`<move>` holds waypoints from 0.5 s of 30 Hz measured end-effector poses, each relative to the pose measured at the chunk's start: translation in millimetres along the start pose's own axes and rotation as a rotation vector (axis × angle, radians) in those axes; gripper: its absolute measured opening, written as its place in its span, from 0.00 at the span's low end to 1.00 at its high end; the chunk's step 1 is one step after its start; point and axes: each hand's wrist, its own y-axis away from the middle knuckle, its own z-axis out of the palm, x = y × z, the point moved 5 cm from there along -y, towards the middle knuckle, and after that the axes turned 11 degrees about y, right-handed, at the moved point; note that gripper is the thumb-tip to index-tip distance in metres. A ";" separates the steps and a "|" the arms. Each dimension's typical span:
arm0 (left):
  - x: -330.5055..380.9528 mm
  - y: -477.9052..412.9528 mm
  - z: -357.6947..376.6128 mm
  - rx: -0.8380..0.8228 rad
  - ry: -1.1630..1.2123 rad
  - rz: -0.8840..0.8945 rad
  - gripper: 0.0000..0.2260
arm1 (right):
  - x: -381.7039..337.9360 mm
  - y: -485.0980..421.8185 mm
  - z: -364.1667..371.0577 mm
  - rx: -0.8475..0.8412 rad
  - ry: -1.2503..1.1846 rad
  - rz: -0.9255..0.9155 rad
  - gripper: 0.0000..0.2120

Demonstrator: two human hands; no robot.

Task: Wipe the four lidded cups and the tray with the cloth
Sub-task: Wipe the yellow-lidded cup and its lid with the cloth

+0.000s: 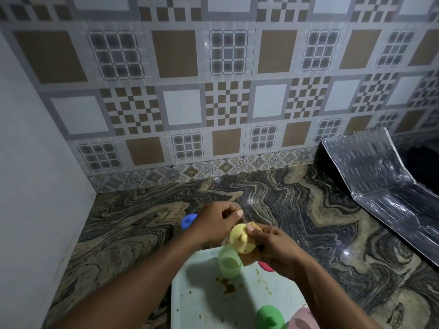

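Note:
My right hand (276, 251) grips a yellow lidded cup (240, 238) together with a brown cloth (249, 260) that wraps its far and lower side. My left hand (213, 222) hovers just left of the cup with thumb and fingers pinched; what it pinches is hidden. Below them lies a pale tray (202, 295) with brown stains (228, 288). On the tray stands a translucent green cup (228, 261) without a lid. A green lid (270, 317) and a pink cup (305, 317) sit at the tray's near edge. A red lid (266, 267) peeks out under my right hand.
A blue lid (188, 220) shows on the marbled counter (123, 233) behind my left wrist. A shiny foil sheet (380, 186) leans at the back right. The tiled wall (213, 91) closes the back and a plain wall (35, 162) the left.

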 end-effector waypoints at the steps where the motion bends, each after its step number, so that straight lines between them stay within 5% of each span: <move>1: 0.0 -3.5 1.1 -0.110 0.061 -0.073 0.11 | -2.0 1.5 0.1 -0.036 0.027 0.012 0.16; 9: -13.3 -6.7 4.7 -0.454 0.214 -0.308 0.12 | -11.0 5.7 -2.9 -0.166 0.097 0.038 0.18; 15: -7.7 -8.1 13.3 -0.183 0.485 -0.168 0.15 | -15.5 3.0 0.8 -0.061 -0.061 -0.112 0.16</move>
